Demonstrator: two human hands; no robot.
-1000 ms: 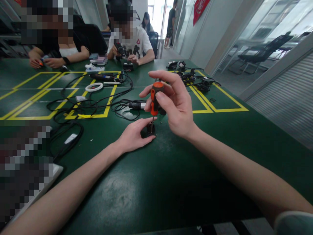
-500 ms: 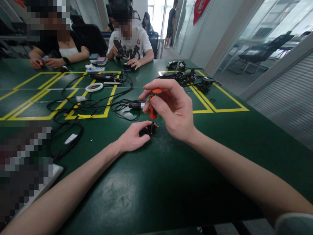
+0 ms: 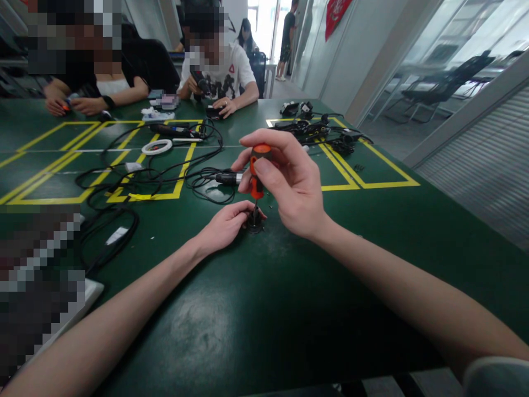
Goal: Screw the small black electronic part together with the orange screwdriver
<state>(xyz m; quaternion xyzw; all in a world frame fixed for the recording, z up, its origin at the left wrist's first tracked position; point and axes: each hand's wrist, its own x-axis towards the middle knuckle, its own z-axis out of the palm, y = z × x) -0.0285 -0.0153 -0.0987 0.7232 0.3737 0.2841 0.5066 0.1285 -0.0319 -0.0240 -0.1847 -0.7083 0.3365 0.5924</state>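
Observation:
My right hand (image 3: pixel 291 184) grips an orange and black screwdriver (image 3: pixel 258 190) between thumb and fingers, its shaft pointing down. The tip meets a small round black part (image 3: pixel 255 223) lying on the green table (image 3: pixel 231 331). From the left, my left hand (image 3: pixel 225 225) pinches this part, thumb and forefinger closed on its side. What exactly the part is cannot be made out, as it is small and partly behind the fingers. A few tiny dark bits lie just right of it.
Coiled black cables (image 3: pixel 119 182) spread over the left, near a white tape roll (image 3: pixel 157 147). A cable with a black and silver end (image 3: pixel 229 178) lies beyond my hands. A tangle of black devices (image 3: pixel 314 129) is at the back right. Two people sit opposite, one holding a power driver (image 3: pixel 199 80).
My left thumb has drawn in towards the forefinger, so more of the black part shows. The screwdriver stays upright on it; the whole view has shifted slightly.

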